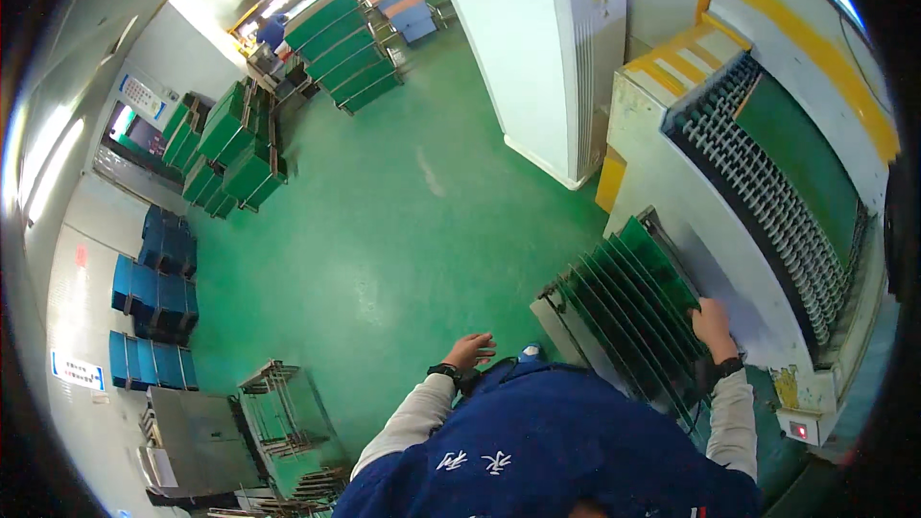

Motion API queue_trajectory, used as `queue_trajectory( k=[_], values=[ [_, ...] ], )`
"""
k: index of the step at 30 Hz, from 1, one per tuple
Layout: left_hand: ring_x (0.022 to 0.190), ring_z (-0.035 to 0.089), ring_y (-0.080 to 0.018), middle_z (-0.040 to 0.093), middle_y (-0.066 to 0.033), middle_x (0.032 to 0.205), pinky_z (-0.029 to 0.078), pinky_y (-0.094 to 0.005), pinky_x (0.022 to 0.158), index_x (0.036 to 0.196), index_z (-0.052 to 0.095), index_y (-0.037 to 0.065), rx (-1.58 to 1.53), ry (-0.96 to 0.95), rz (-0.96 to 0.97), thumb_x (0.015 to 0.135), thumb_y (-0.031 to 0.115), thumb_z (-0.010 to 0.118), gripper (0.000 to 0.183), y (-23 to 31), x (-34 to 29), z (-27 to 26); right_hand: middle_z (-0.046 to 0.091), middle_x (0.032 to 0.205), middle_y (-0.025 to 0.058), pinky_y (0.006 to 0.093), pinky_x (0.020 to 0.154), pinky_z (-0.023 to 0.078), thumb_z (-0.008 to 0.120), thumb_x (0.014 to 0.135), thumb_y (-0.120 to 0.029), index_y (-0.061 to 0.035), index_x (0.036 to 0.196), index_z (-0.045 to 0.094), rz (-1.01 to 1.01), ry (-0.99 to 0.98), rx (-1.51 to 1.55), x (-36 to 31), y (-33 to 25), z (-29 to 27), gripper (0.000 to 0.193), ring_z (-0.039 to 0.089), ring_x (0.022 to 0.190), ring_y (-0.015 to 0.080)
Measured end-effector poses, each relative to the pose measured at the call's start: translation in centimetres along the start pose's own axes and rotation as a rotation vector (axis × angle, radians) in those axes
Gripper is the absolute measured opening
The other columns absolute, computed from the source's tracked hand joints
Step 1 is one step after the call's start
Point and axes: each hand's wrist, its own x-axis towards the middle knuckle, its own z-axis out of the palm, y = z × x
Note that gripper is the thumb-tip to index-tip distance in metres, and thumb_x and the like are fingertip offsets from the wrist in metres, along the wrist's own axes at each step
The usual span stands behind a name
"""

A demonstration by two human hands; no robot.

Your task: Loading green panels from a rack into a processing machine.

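Fingers of the right hand (713, 328) curl in at the near end of a green panel (660, 257); from my remote seat I cannot tell whether they pinch it or only rest against it. On the other side, the left hand (470, 353) hangs bare with its fingers loosely spread, above the floor (365, 278) and apart from the rack (551, 315).

I see that panel standing on edge at the rack's right side, its long axis slanting from far left to near right. More thin, flat sheets (614, 302) stand beside it, roughly parallel and with gaps between them.

Close on the right, a pale machine (643, 158) hems in my right side. Its sloping bed of small ridged rollers (767, 182) carries a flat, matte green board (801, 163), and yellow tape (806, 10) edges the casing. Ahead, a smooth white column (523, 48) blocks part of my way across the glossy green floor.

Farther out I make out stacked green carts (341, 53) and, along the left wall, blue stacks (158, 290), a grey metal cabinet (201, 432) and an open metal frame (273, 379).
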Motion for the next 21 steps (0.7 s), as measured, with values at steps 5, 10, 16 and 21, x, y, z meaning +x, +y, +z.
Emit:
queue_trajectory(
  k=[5, 10, 16, 21],
  values=[
    [0.100, 0.063, -0.0244, 0.062, -0.0113, 0.118, 0.051, -0.0335, 0.076, 0.123, 0.053, 0.007, 0.034, -0.019, 0.026, 0.092, 0.036, 0.062, 0.044, 0.0, 1.5, -2.6, 0.064, 0.084, 0.0252, 0.0517, 0.073, 0.047, 0.066, 0.078, -0.025, 0.0003, 0.085, 0.066, 0.056, 0.018, -0.057, -0.9, -2.5, -5.5, 0.026, 0.061, 0.083, 0.0447],
    [0.098, 0.064, -0.0273, 0.062, -0.0134, 0.118, 0.053, -0.0350, 0.071, 0.124, 0.051, 0.007, -0.037, -0.002, 0.025, 0.091, 0.037, 0.063, 0.046, -3.0, 3.2, -6.5, 0.063, 0.082, 0.0242, 0.0486, 0.069, 0.046, 0.068, 0.077, -0.028, -0.0008, 0.086, 0.067, 0.078, 0.072, -0.002, -2.0, -5.6, -14.0, 0.029, 0.060, 0.079, 0.0434],
    [0.097, 0.065, -0.0323, 0.061, -0.0161, 0.117, 0.054, -0.0394, 0.067, 0.123, 0.051, 0.004, 0.000, -0.019, -0.053, 0.091, 0.032, 0.064, 0.045, -3.9, 5.2, -8.2, 0.063, 0.080, 0.0228, 0.0491, 0.069, 0.046, 0.069, 0.077, -0.030, -0.0018, 0.082, 0.067, 0.130, 0.136, 0.000, -4.2, -7.2, -18.0, 0.029, 0.061, 0.080, 0.0421],
    [0.096, 0.064, -0.0326, 0.061, -0.0160, 0.115, 0.053, -0.0400, 0.069, 0.121, 0.052, 0.003, 0.059, -0.050, -0.057, 0.092, 0.032, 0.061, 0.042, -1.6, 6.1, -6.3, 0.061, 0.073, 0.0218, 0.0430, 0.063, 0.045, 0.071, 0.078, -0.024, 0.0016, 0.083, 0.064, 0.026, 0.373, 0.067, -7.1, -4.3, -23.6, 0.027, 0.061, 0.068, 0.0351]
  ],
)
